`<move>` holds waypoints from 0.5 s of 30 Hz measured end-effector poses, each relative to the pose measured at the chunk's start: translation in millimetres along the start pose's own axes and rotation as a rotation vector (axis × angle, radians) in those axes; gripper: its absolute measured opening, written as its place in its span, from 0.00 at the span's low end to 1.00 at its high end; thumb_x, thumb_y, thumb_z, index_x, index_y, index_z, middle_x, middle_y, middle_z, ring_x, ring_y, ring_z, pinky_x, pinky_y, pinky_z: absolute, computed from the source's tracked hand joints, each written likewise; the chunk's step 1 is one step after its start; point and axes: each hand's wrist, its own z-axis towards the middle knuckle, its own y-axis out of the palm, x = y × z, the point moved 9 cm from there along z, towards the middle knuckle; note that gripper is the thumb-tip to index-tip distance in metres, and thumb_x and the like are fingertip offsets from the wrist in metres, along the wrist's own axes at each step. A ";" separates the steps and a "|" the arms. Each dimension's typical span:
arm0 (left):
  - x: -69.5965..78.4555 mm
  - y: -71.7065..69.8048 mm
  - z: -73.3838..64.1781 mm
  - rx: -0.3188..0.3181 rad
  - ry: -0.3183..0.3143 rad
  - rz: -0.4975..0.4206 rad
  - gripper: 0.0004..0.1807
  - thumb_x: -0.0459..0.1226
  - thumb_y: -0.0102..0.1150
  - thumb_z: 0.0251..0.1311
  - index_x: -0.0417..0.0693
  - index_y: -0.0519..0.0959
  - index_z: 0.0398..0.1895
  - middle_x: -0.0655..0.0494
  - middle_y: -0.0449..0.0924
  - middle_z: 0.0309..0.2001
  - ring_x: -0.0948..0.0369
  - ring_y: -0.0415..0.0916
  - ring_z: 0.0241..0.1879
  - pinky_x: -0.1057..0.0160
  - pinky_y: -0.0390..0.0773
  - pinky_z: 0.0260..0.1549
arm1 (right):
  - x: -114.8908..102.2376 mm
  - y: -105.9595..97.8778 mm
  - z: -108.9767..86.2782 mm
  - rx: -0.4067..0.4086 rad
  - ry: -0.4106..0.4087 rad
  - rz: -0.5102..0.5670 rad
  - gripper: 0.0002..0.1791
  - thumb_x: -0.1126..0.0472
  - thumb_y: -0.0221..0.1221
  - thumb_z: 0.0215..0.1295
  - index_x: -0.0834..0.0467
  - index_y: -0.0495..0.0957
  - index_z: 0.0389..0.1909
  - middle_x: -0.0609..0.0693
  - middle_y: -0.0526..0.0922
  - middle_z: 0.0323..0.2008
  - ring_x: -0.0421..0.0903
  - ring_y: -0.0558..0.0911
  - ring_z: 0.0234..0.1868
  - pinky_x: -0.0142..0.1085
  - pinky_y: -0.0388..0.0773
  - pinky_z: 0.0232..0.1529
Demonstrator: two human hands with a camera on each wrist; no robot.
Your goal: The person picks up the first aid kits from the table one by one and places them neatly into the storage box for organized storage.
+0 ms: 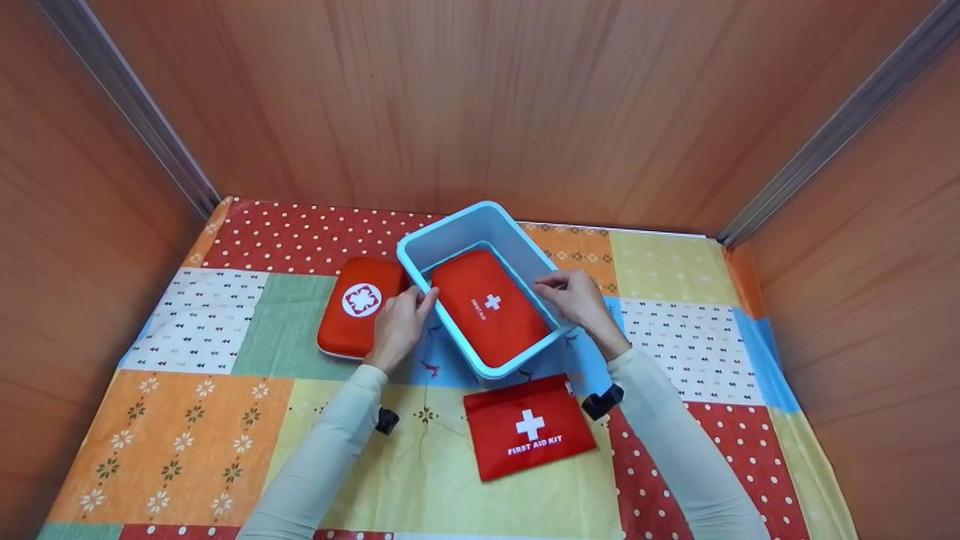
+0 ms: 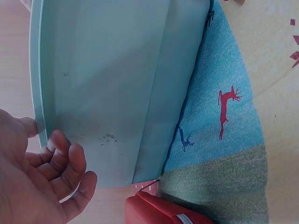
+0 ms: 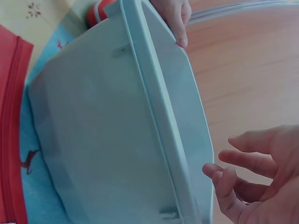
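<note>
A light blue plastic bin (image 1: 463, 341) stands on the patchwork cloth, turned at an angle. Inside it lies a red first aid case (image 1: 469, 300) with a white cross. My left hand (image 1: 400, 324) grips the bin's left rim, thumb over the edge; in the left wrist view the fingers (image 2: 60, 161) bend under the rim on the outside. Over the bin's right rim hovers my right hand (image 1: 576, 298), its fingers loosely bent. The right wrist view shows nothing between the thumb and fingers (image 3: 252, 161), which are apart from the rim.
Left of the bin lies a red hard case (image 1: 337, 322) with a round white emblem, partly behind the left hand. A flat red first aid pouch (image 1: 487, 442) lies in front of the bin. Wooden panels (image 1: 480, 105) enclose the cloth (image 1: 195, 427) at the back and sides.
</note>
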 end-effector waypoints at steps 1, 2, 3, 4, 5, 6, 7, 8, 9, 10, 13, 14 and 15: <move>0.0 -0.1 0.0 0.000 0.000 0.002 0.19 0.57 0.49 0.68 0.52 0.75 0.35 0.54 0.74 0.22 0.57 0.72 0.23 0.66 0.71 0.25 | 0.3 -1.4 -0.3 0.000 0.002 0.000 0.14 0.55 0.60 0.68 0.54 0.84 0.51 0.55 0.83 0.40 0.45 0.76 0.26 0.29 0.73 0.23; -0.2 -0.3 0.0 0.002 -0.001 0.003 0.19 0.57 0.49 0.68 0.52 0.75 0.35 0.54 0.73 0.22 0.57 0.72 0.23 0.66 0.71 0.25 | 0.8 -2.7 -0.5 0.001 0.002 0.001 0.14 0.55 0.60 0.68 0.54 0.83 0.51 0.55 0.83 0.40 0.44 0.75 0.25 0.29 0.72 0.22; -0.3 -0.4 0.2 0.002 -0.001 0.006 0.20 0.58 0.49 0.68 0.52 0.75 0.35 0.54 0.74 0.22 0.57 0.72 0.24 0.66 0.71 0.25 | 1.4 -4.1 -0.7 0.004 0.000 0.003 0.14 0.55 0.60 0.68 0.54 0.83 0.51 0.55 0.83 0.40 0.45 0.75 0.24 0.29 0.72 0.22; -0.5 -0.4 0.2 0.003 -0.001 0.005 0.20 0.58 0.49 0.68 0.52 0.75 0.35 0.54 0.74 0.22 0.57 0.72 0.24 0.66 0.71 0.25 | 2.2 -5.5 -1.2 0.006 -0.004 0.007 0.14 0.55 0.60 0.68 0.55 0.83 0.51 0.55 0.83 0.40 0.46 0.75 0.24 0.29 0.72 0.22; -0.8 -0.2 0.2 0.003 -0.004 0.003 0.20 0.58 0.49 0.68 0.52 0.75 0.35 0.54 0.74 0.22 0.57 0.72 0.24 0.66 0.71 0.25 | 3.3 -7.0 -1.4 0.009 -0.007 0.010 0.14 0.55 0.60 0.68 0.55 0.83 0.51 0.56 0.83 0.40 0.48 0.76 0.25 0.30 0.72 0.22; -0.9 -0.1 0.2 0.001 -0.008 0.000 0.20 0.58 0.49 0.68 0.52 0.75 0.35 0.54 0.74 0.23 0.57 0.73 0.24 0.67 0.72 0.25 | 4.3 -8.5 -1.7 0.012 -0.011 0.010 0.14 0.55 0.60 0.68 0.55 0.83 0.51 0.55 0.82 0.41 0.49 0.77 0.27 0.30 0.73 0.23; -1.1 0.0 0.2 0.000 -0.010 -0.003 0.20 0.58 0.49 0.67 0.52 0.75 0.35 0.54 0.74 0.23 0.57 0.73 0.24 0.67 0.72 0.25 | 5.8 -9.9 -1.8 0.016 -0.015 0.009 0.14 0.56 0.60 0.68 0.55 0.83 0.51 0.55 0.83 0.41 0.50 0.78 0.29 0.31 0.74 0.24; -1.1 0.1 0.2 -0.001 -0.012 -0.004 0.20 0.58 0.49 0.67 0.52 0.75 0.35 0.54 0.74 0.23 0.57 0.73 0.24 0.67 0.72 0.25 | 7.2 -11.3 -1.8 0.017 -0.017 0.006 0.14 0.56 0.60 0.68 0.55 0.83 0.51 0.55 0.83 0.42 0.50 0.78 0.32 0.31 0.75 0.26; -0.9 -0.1 0.2 0.000 -0.011 -0.004 0.20 0.58 0.49 0.67 0.52 0.75 0.35 0.54 0.74 0.23 0.57 0.73 0.24 0.67 0.72 0.25 | 8.6 -12.9 -1.7 0.017 -0.021 0.000 0.15 0.56 0.60 0.68 0.56 0.83 0.52 0.55 0.83 0.43 0.51 0.78 0.35 0.31 0.76 0.29; -0.7 -0.1 0.0 -0.001 -0.011 -0.005 0.20 0.58 0.49 0.67 0.52 0.75 0.36 0.55 0.74 0.23 0.57 0.73 0.24 0.67 0.72 0.25 | 10.4 -14.6 -1.6 0.019 -0.020 -0.002 0.15 0.56 0.59 0.69 0.56 0.83 0.52 0.55 0.82 0.44 0.51 0.78 0.38 0.32 0.76 0.31; -0.1 -0.5 -0.1 0.004 -0.005 -0.008 0.20 0.58 0.49 0.68 0.51 0.75 0.35 0.54 0.74 0.23 0.57 0.72 0.23 0.67 0.72 0.25 | 14.6 -20.6 -1.4 0.034 -0.031 -0.022 0.16 0.57 0.59 0.68 0.58 0.82 0.52 0.56 0.83 0.45 0.49 0.78 0.41 0.33 0.77 0.35; 0.1 -0.7 -0.1 0.006 -0.003 -0.006 0.20 0.57 0.50 0.68 0.51 0.75 0.35 0.54 0.74 0.22 0.57 0.72 0.23 0.67 0.72 0.25 | 15.9 -22.9 -1.7 0.040 -0.035 -0.024 0.16 0.57 0.59 0.68 0.58 0.82 0.53 0.56 0.83 0.45 0.49 0.78 0.42 0.33 0.77 0.36; 0.1 -0.8 -0.1 0.007 -0.001 -0.005 0.20 0.57 0.50 0.68 0.51 0.75 0.35 0.54 0.74 0.22 0.57 0.72 0.23 0.67 0.72 0.25 | 17.4 -25.0 -1.9 0.046 -0.040 -0.026 0.16 0.57 0.59 0.68 0.59 0.82 0.53 0.56 0.83 0.45 0.49 0.78 0.42 0.33 0.77 0.36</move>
